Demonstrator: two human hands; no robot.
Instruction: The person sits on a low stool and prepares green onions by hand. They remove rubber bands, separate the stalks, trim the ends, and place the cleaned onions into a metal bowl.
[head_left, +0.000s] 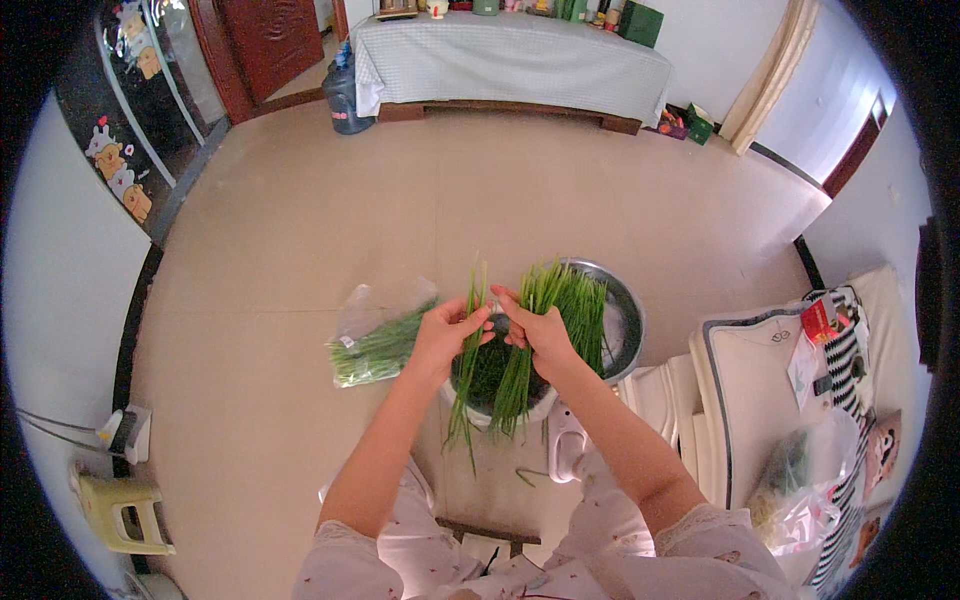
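Note:
My left hand (441, 337) pinches a few long green stalks (465, 397), which look like garlic chives, with their pale ends up. Beside it my right hand (547, 341) grips a thicker bunch of the same stalks (514, 394), its green tips hanging down. The fingertips of both hands nearly meet, with a small pale bit between them. Below the hands stands a round white-rimmed container (541, 411), its inside dark green. A metal basin (637, 322) stands just behind my right hand, and more chives (585, 300) lie across its left part.
A clear plastic bag of greens (375, 352) lies on the floor at left. At right is a cream sofa (757, 390) with a plastic bag (802, 480) on it. A yellow stool (120, 510) stands far left. A cloth-covered table (510, 60) and water jug (345, 94) are at the back.

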